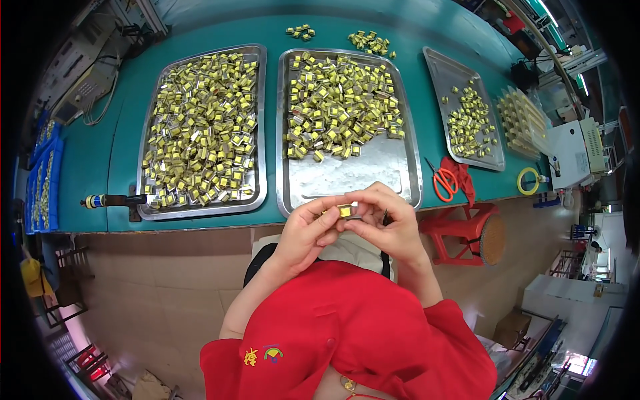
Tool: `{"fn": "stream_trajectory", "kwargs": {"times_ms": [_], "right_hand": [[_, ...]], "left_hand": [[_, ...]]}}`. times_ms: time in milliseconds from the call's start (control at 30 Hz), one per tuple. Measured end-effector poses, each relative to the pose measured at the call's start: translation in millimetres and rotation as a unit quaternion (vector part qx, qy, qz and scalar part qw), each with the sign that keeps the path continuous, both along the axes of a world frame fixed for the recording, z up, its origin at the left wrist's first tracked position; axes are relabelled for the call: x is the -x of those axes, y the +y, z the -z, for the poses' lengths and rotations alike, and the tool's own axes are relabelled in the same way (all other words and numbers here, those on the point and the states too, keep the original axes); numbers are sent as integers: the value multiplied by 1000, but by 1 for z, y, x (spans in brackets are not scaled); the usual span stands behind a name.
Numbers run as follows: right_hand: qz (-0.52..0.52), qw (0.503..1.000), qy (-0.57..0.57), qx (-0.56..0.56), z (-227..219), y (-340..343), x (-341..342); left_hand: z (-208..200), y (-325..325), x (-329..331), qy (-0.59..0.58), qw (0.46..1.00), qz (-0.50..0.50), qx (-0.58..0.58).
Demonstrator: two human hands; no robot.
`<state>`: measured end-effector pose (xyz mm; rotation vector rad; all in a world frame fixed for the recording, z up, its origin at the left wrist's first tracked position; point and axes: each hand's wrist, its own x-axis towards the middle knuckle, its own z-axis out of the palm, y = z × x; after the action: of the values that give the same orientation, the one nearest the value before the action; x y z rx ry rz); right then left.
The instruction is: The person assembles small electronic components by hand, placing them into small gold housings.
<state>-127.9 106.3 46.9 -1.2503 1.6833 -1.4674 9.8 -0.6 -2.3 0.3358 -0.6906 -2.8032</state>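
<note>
A small yellow component (345,211) is gripped between the fingertips of both hands, in front of the near edge of the middle tray (347,179). The left hand (305,230) is closed on the left end of the component: the thumb is pressed toward it from the near side, the index finger is extended along the far side, and the remaining fingers are curled beneath. The right hand (388,223) is closed at the right end, with the index finger arched above and the thumb pointed inward from below; its other fingers are partly hidden. Both wrists are raised and turned inward. The left forearm (257,290) is slanted up to the right and the right forearm (423,273) up to the left, so that the hands are brought together at the midline. Similar yellow components are heaped in the middle tray, in the left tray (262,133) and in the right tray (437,77), all supported on the green surface (127,127). Orange-handled scissors (445,185) are placed between the middle and right trays.
</note>
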Motion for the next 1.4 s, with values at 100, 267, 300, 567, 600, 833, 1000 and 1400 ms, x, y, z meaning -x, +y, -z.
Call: {"fn": "stream_trajectory", "kwargs": {"times_ms": [100,267,300,567,600,833,1000,1400], "right_hand": [[21,1000,-9,-11,3,3,4],[25,1000,0,-4,7,3,5],[17,1000,-2,-9,7,2,5],[180,910,366,-77,27,-16,114],[181,909,367,-77,35,-21,122],[198,838,423,-281,42,-39,111],[92,967,217,-100,35,-20,113],[50,932,306,-186,35,-20,78]], "left_hand": [[-9,-1,1,-39,999,3,-15],[-3,0,1,-31,999,3,7],[-1,1,1,-29,999,-6,38],[-7,-1,9,-68,986,-50,141],[-7,-2,9,-62,983,-43,166],[-4,-8,5,-71,994,-65,52],[-1,-16,5,-67,996,-31,-51],[-2,-18,12,-71,973,-56,-211]]}}
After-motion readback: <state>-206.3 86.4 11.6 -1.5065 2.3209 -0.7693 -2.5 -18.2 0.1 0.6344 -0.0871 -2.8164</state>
